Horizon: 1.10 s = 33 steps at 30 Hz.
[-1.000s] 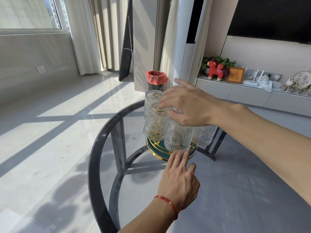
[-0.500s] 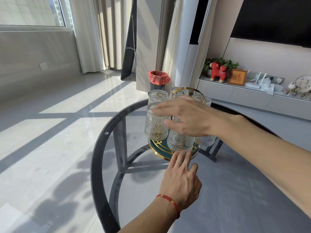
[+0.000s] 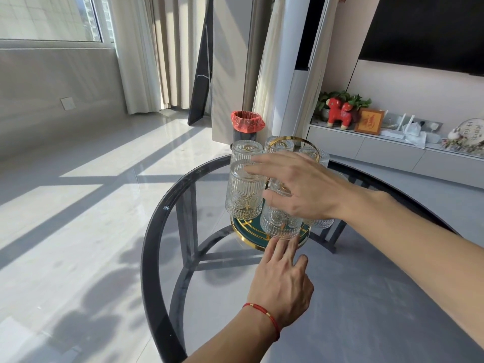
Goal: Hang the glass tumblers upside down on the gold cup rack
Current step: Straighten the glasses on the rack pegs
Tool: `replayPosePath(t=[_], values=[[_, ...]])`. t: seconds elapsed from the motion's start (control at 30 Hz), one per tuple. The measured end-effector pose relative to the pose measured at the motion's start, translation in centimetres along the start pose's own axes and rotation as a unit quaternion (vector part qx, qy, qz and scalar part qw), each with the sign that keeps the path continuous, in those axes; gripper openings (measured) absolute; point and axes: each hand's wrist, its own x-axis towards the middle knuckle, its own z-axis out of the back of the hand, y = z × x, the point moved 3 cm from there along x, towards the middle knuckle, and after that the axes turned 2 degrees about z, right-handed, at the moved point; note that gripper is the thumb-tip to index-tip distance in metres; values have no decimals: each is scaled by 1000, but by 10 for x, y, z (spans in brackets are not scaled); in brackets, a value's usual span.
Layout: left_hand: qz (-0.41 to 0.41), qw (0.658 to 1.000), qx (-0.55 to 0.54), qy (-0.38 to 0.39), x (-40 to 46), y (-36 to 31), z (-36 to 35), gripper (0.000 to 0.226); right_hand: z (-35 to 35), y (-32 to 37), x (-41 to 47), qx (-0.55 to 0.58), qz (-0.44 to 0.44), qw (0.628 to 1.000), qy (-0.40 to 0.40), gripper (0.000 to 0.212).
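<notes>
The gold cup rack point(image 3: 288, 138) with its green, gold-rimmed base point(image 3: 241, 226) stands on the round glass table. Several ribbed glass tumblers hang on it upside down: one at the front left point(image 3: 243, 195), one at the front point(image 3: 280, 224), others behind point(image 3: 246, 150). My right hand point(image 3: 309, 189) hovers over the front tumbler with fingers spread, its thumb close to the glass's upturned bottom. My left hand point(image 3: 282, 284) lies flat on the table, fingertips touching the base's front rim. The right side of the rack is hidden by my right hand.
The table's dark rim point(image 3: 152, 244) curves on the left, with its black frame showing through the glass. On the floor behind stands a bin with a red bag point(image 3: 246, 124). A low cabinet point(image 3: 392, 150) with ornaments runs along the right wall.
My right hand has loosened from its hold on the front tumbler and spread its fingers. The tumbler stays hanging on the rack. My left hand has kept its place at the base.
</notes>
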Motion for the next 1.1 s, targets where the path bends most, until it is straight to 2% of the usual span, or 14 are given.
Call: replayPosePath(t=[0.13,0.37,0.63,0.73,0.87,0.93,1.0,1.1], values=[[-6,1000,-9,-14,0,0,2,29,1,-4,-4,-11,-40,999,3,69],[-12,1000,-17,-14,1,0,1,29,-3,0,-2,-49,-21,999,-8,64],[-14,1000,-21,-13,1,1,2,29,2,2,-7,-37,-17,999,-6,63],[-18,1000,-20,-14,1,2,3,29,10,-2,-17,0,-25,998,-52,58],[-14,1000,-19,-5,0,1,0,32,13,-13,-48,-1,-58,979,-197,46],[-11,1000,-17,1,1,1,1,35,8,-13,-64,-6,-75,967,-243,40],[-13,1000,-15,5,2,1,3,35,0,-7,-72,-13,-78,967,-242,40],[-21,1000,-22,8,2,1,4,33,-13,4,-75,-29,-69,978,-196,48]])
